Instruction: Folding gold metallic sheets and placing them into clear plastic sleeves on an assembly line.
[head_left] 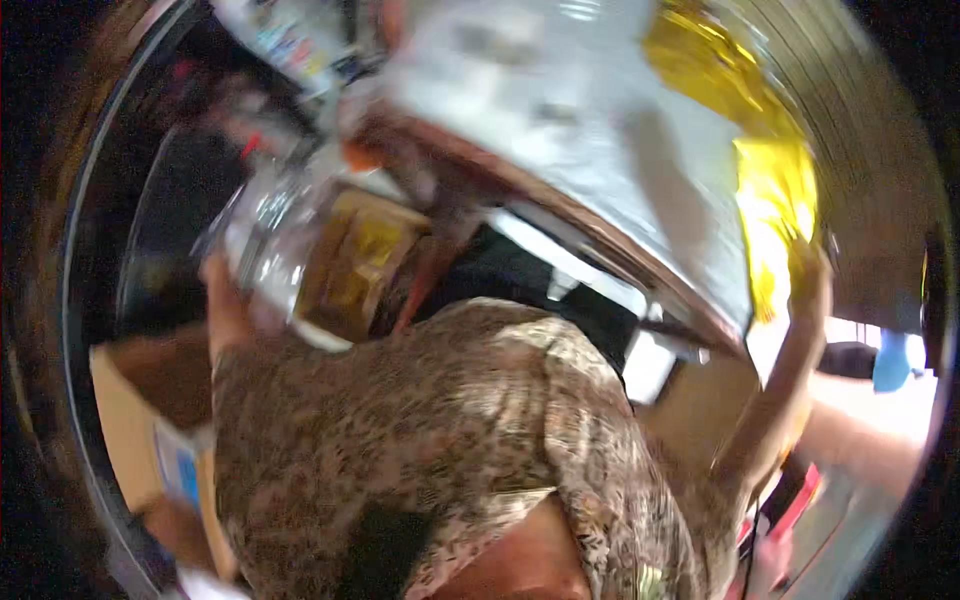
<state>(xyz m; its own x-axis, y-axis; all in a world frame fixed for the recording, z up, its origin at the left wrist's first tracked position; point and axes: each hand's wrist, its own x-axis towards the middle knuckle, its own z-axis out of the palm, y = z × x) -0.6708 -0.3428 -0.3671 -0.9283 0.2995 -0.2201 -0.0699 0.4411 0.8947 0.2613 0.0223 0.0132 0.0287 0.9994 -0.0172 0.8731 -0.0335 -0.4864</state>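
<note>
My left hand point(226, 295) is at the outer edge of a crinkled clear plastic bag point(268, 225). Its fingers are smeared and partly hidden, so whether they grip the bag cannot be made out. At the right, my right hand point(808, 275) closes on the lower end of a shiny gold foil piece point(775, 205). That foil hangs along the right edge of a silver-white covered tabletop point(560, 130). Further gold foil point(705, 60) lies on the far right part of the same surface. Motion blurs the whole picture.
An open cardboard box point(350, 265) with something yellow inside stands beside the plastic bag. Another cardboard box point(125, 410) is at the lower left. Colourful printed packaging point(280, 40) lies at the far left. A blue object point(893, 360) shows at the right rim.
</note>
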